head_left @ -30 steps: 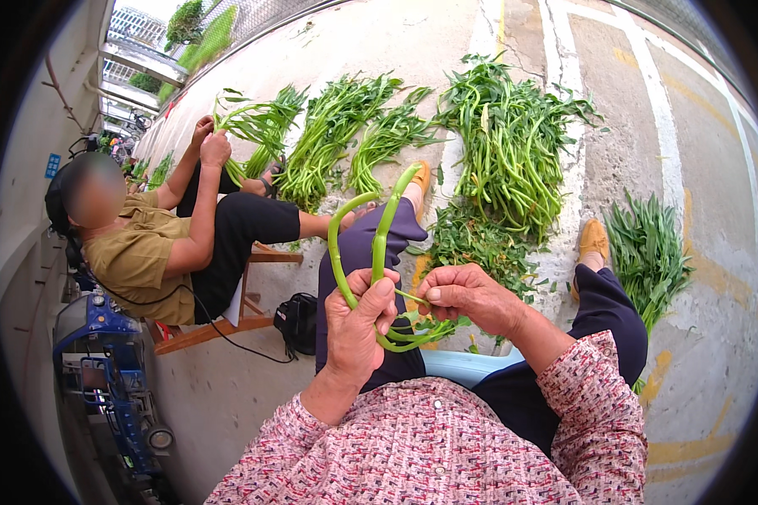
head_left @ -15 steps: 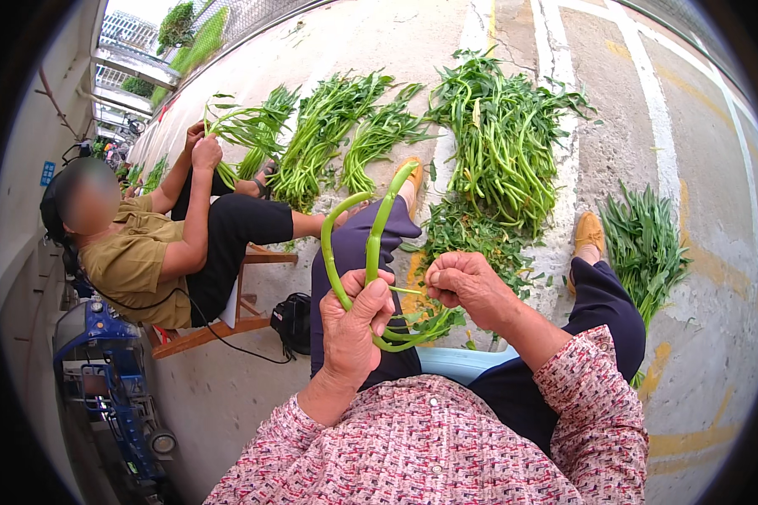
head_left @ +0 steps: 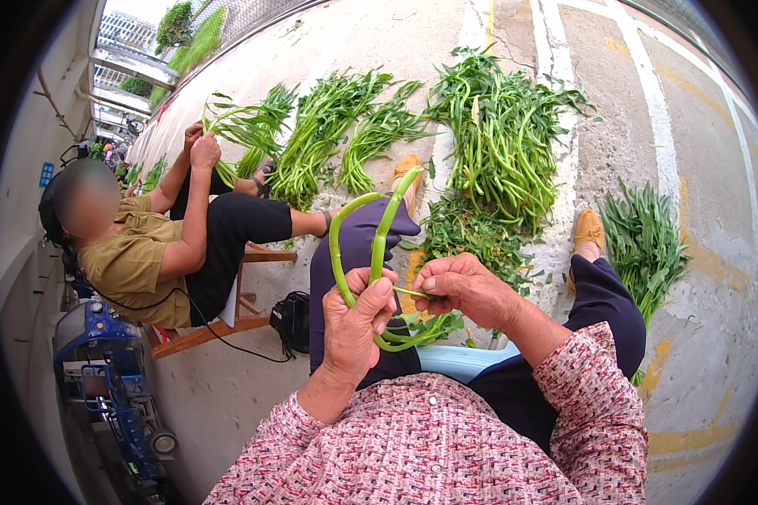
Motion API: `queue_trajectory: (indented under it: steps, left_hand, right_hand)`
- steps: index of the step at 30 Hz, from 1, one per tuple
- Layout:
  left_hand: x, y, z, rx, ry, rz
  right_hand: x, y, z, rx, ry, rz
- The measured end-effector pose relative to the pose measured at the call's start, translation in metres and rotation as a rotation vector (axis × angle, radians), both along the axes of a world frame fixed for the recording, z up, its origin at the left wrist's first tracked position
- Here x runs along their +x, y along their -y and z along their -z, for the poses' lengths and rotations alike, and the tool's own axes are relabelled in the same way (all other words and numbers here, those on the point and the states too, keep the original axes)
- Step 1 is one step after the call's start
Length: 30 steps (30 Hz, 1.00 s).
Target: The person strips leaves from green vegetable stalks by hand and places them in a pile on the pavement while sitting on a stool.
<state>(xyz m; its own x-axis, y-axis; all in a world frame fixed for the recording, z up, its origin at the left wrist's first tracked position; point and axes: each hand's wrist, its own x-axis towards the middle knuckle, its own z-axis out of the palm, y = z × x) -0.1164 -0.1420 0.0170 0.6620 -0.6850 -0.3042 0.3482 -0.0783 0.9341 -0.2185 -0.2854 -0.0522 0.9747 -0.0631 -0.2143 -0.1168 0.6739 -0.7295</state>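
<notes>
My left hand [head_left: 354, 328] is closed around a few thick green water spinach stalks [head_left: 382, 231]. Two bent lengths rise above the fist, and leafy ends [head_left: 436, 328] hang out below it toward the right. From beside my left thumb a thin side stem [head_left: 408, 292] runs across to my right hand [head_left: 472, 290], whose thumb and forefinger pinch its tip. Both hands are over my lap, a short gap apart. Past my right hand, a heap of loose torn leaves [head_left: 472, 240] lies on the ground between my feet.
A big water spinach pile [head_left: 505, 143] lies ahead, with smaller bunches [head_left: 324, 139] to its left and a leafy bunch [head_left: 644, 248] by my right foot. At left, a seated person [head_left: 147, 261] holds stems. A black bag [head_left: 292, 321] and blue wheeled machine [head_left: 114, 379] stand nearby.
My right hand has moved slightly left, closer to my left hand, and its fingertips now meet the thin stem's end. The stalks in my left hand have shifted slightly right.
</notes>
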Motion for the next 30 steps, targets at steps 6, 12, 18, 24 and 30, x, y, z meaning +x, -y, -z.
queue_trajectory:
  steps: [6, 12, 18, 24, 30]
  left_hand:
    - [-0.001, 0.0, -0.002, 0.009, -0.02, 0.003]
    - [-0.004, 0.0, 0.001, -0.019, -0.077, 0.004]
    - [-0.006, -0.003, 0.001, -0.048, -0.125, 0.043]
    - [-0.003, -0.002, -0.001, -0.094, -0.136, -0.011]
    - [-0.002, -0.002, 0.001, -0.059, -0.136, 0.013]
  right_hand:
    - [-0.001, 0.002, 0.003, -0.041, 0.071, -0.023]
    - [0.0, -0.001, -0.003, -0.218, 0.005, -0.045]
    - [0.003, -0.009, 0.016, -0.307, -0.017, 0.134]
    - [0.0, -0.003, 0.008, -0.081, -0.07, 0.067]
    - [-0.001, -0.003, 0.001, -0.033, 0.058, -0.028]
